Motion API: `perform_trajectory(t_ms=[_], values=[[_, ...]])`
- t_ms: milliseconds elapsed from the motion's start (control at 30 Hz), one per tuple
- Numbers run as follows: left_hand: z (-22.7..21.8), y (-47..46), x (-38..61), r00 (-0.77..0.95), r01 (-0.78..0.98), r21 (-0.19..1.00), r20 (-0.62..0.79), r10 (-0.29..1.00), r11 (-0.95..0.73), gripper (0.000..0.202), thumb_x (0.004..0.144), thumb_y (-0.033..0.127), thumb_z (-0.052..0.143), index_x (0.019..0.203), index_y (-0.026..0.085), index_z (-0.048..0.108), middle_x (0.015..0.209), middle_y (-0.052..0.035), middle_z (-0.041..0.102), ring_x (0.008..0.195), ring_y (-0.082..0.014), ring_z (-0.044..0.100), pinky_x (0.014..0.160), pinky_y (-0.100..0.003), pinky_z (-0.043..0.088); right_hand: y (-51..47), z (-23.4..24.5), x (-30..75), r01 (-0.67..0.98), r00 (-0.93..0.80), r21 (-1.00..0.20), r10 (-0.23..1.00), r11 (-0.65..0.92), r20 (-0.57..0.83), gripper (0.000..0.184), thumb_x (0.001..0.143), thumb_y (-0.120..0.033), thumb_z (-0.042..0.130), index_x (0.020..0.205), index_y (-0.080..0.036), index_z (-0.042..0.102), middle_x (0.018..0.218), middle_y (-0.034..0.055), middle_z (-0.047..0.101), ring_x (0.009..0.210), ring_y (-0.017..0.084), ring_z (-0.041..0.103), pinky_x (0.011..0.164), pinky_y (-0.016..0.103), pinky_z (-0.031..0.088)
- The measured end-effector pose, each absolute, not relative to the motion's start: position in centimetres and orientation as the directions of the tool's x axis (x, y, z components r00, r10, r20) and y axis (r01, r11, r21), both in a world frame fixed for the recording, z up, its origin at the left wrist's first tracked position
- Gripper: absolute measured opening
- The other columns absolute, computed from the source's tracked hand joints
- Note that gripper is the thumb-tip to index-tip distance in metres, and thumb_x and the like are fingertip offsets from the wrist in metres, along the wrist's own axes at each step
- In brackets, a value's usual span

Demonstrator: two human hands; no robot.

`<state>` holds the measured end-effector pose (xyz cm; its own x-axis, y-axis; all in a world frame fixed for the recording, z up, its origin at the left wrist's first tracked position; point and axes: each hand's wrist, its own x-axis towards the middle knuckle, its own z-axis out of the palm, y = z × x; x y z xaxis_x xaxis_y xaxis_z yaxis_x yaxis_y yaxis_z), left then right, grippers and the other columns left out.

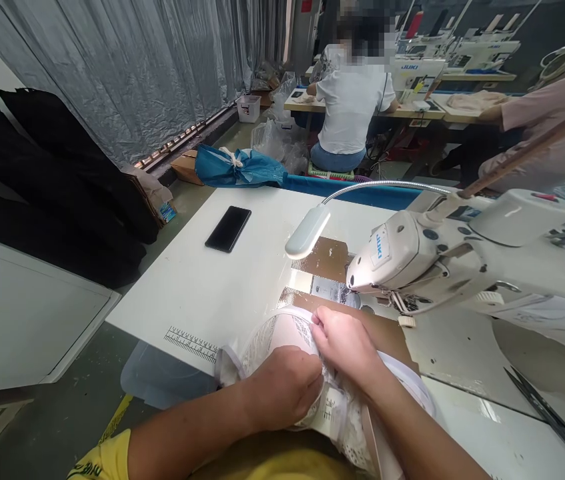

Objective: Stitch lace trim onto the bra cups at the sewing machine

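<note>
White lace garment (259, 348), smooth pale panel (286, 331), curved whitish edging (412, 389), bunched, left hand (289, 387) clenched on it, right hand (342, 339) pinching its rim.

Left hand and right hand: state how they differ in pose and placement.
The left hand is curled like a fist, while the right hand pinches the edge of the white lace garment. The right hand is nearer the JUKI sewing machine than the left hand. Both grip the garment.

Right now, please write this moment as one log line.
left hand: holds lace garment | right hand: holds its edge | sewing machine: ahead, right | phone: on table
</note>
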<state>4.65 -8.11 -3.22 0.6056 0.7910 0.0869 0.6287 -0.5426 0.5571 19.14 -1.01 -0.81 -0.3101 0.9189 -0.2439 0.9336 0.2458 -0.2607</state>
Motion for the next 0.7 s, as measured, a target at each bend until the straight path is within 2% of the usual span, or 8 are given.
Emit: perform_trajectory(t_ms=[233, 400, 567, 700], values=[[-3.0, -8.2, 4.6, 0.531, 0.59, 0.659, 0.118, 0.839, -0.467, 0.022, 0.088, 0.022, 0.041, 0.067, 0.019, 0.034, 0.063, 0.0012, 0.046, 0.059, -0.0124, 0.037, 0.059, -0.027, 0.03, -1.5, -1.1, 19.5, 0.901, -0.331, -0.35, 0.929, 0.258, -0.167, 0.017, 0.086, -0.019, 0.044, 0.078, -0.018, 0.059, 0.072, 0.0035, 0.066, 0.067, 0.018, 0.059, 0.058, 0.026, 0.031], [-2.0, -8.0, 4.0, 0.493, 0.45, 0.786, 0.178, 0.852, -0.424, 0.014, 0.086, 0.024, 0.047, 0.075, 0.017, 0.052, 0.065, 0.0004, 0.05, 0.063, -0.0125, 0.043, 0.063, -0.026, 0.035, -2.6, -0.3, 21.2, 0.818, -0.376, -0.501, 0.922, 0.285, -0.089, 0.021, 0.09, -0.028, 0.042, 0.08, -0.023, 0.059, 0.075, -0.0031, 0.066, 0.072, 0.014, 0.059, 0.064, 0.023, 0.039], [-1.9, -7.8, 3.6, 0.378, 0.346, 0.864, 0.228, 0.897, -0.365, 0.02, 0.09, 0.024, 0.044, 0.093, 0.015, 0.061, 0.083, -0.0055, 0.06, 0.078, -0.0156, 0.054, 0.072, -0.027, 0.042, -4.0, 0.6, 23.6, 0.712, -0.369, -0.649, 0.929, 0.268, -0.022, 0.021, 0.089, -0.032, 0.044, 0.081, -0.023, 0.062, 0.08, -0.0021, 0.067, 0.075, 0.016, 0.06, 0.066, 0.025, 0.042], [-2.0, -7.1, 3.5, 0.24, 0.387, 0.875, 0.21, 0.948, -0.292, 0.022, 0.091, 0.021, 0.04, 0.1, 0.016, 0.06, 0.096, -0.007, 0.061, 0.091, -0.0176, 0.056, 0.083, -0.029, 0.044, -5.3, 0.8, 24.7, 0.701, -0.411, -0.64, 0.912, 0.315, -0.002, 0.02, 0.09, -0.03, 0.045, 0.086, -0.024, 0.064, 0.084, 0.0002, 0.067, 0.078, 0.017, 0.06, 0.066, 0.026, 0.041]])
